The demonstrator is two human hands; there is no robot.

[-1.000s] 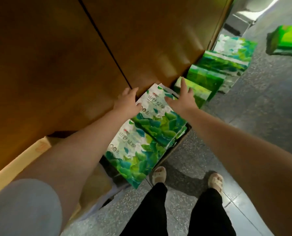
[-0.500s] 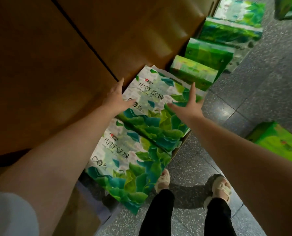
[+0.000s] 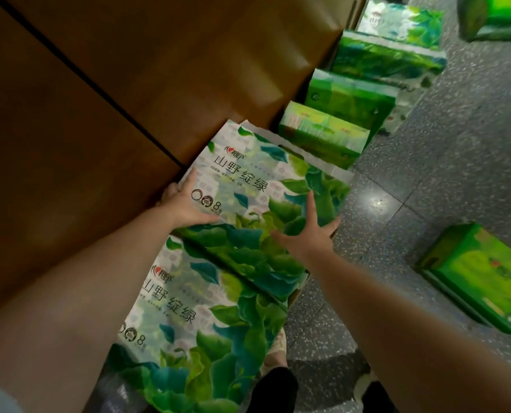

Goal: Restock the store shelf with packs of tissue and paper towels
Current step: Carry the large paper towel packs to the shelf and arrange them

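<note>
the brown shelf unit (image 3: 105,93) fills the upper left of the view, and only its flat top panels show from above, so what already sits on its shelves cannot be told. along its foot, at floor level, a row of green tissue packs (image 3: 355,93) runs away toward the top of the picture, and this stretch looks stocked or at least set in line. nearer the person, two large leaf-printed packs lie side by side against the shelf's base: the near pack (image 3: 194,338) by the person's legs, and the far pack (image 3: 266,204) just beyond it, both apparently resting in an open carton whose edge (image 3: 299,289) shows at their right. two more green packs wait on the speckled floor (image 3: 457,174), well apart from the shelf: one at the right (image 3: 474,275) and one at the top right corner (image 3: 498,16), so the restocking looks only partly done. the left hand (image 3: 185,204) rests on the far pack's left edge beside the shelf, its fingers reaching over that edge, though how far they wrap under is hidden. the right hand (image 3: 305,234) lies on the pack's printed face with fingers spread wide and straight, pressing rather than gripping. i judge the pack is being settled or about to be lifted.
</note>
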